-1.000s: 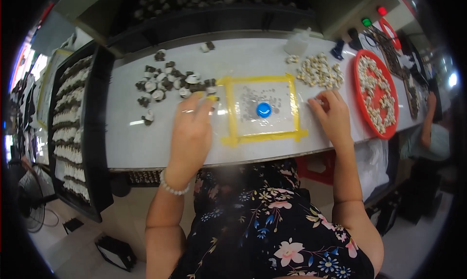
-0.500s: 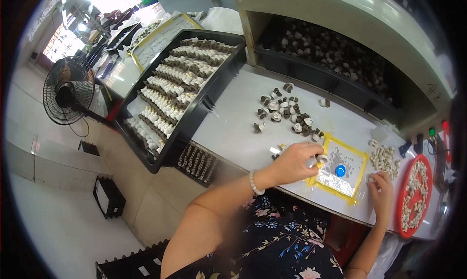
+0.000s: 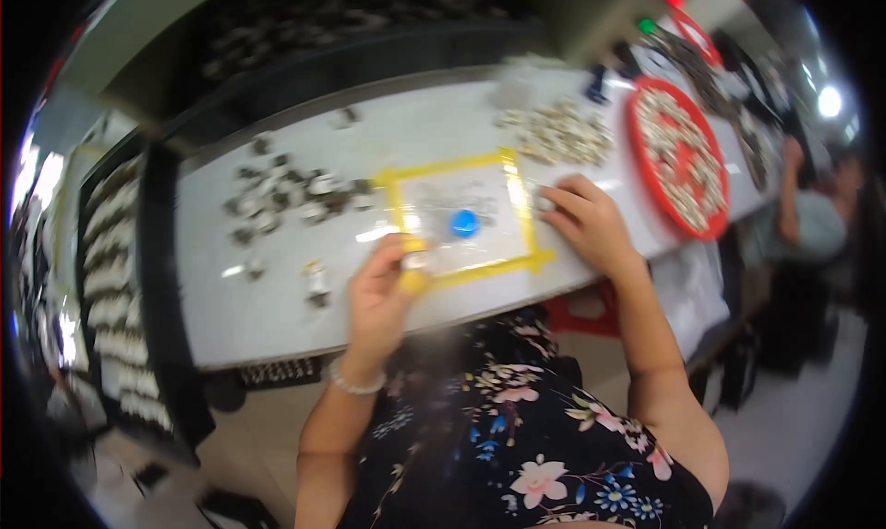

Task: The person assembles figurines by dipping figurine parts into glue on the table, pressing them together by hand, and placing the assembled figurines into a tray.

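Note:
My left hand (image 3: 377,287) is closed at the lower left corner of a clear sheet (image 3: 498,243) edged with yellow tape. Its fingers pinch a small rounded white piece (image 3: 417,260), blurred by motion. My right hand (image 3: 592,226) is on the table just right of the taped sheet, thumb and fingers together round a tiny white piece (image 3: 543,199), mostly hidden. On the sheet sits a round blue cap (image 3: 464,223), with grey smudges around it. Left of the sheet lies a loose group of small white and dark pieces (image 3: 277,197). One more white piece (image 3: 316,276) lies near my left hand.
A pile of small cream pieces (image 3: 563,132) lies beyond my right hand. Further right, a red round tray (image 3: 643,151) holds more. A black tray (image 3: 166,252) with white rows stands at left, a dark bin (image 3: 369,54) at the back. Another person (image 3: 812,220) is at far right.
The view has swung to the right, so the table now lies more level and the red tray sits further back. Both hands stay beside the taped sheet, the left still holding its piece.

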Tool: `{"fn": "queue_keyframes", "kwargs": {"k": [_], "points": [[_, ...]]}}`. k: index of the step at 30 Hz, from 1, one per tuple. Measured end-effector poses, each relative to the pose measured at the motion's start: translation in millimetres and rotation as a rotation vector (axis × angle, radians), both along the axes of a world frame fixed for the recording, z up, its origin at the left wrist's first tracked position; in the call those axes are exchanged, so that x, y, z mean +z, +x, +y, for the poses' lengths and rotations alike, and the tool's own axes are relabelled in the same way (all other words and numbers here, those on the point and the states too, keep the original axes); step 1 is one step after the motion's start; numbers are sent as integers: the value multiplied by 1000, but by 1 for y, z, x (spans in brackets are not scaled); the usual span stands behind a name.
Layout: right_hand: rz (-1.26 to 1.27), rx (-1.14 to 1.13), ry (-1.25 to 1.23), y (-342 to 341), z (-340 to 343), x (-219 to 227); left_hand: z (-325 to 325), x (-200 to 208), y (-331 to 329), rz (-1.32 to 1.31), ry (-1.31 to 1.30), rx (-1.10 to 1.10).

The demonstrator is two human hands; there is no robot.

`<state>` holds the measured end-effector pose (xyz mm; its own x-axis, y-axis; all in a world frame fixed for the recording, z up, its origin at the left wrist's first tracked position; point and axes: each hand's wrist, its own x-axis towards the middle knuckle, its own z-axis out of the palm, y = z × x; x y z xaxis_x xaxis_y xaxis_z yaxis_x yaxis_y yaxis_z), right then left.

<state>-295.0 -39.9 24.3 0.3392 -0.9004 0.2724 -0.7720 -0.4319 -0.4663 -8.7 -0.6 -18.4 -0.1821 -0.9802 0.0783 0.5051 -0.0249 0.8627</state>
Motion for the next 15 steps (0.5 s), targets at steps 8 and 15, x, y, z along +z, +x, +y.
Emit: {"fn": "queue_keyframes", "kwargs": {"k": [8, 15], "points": [[-52, -40, -52, 6, 9, -7, 1, 14, -3, 127, 154, -102], [-69, -87, 15, 9, 9, -1, 2, 9, -5, 270, 183, -59]]}}
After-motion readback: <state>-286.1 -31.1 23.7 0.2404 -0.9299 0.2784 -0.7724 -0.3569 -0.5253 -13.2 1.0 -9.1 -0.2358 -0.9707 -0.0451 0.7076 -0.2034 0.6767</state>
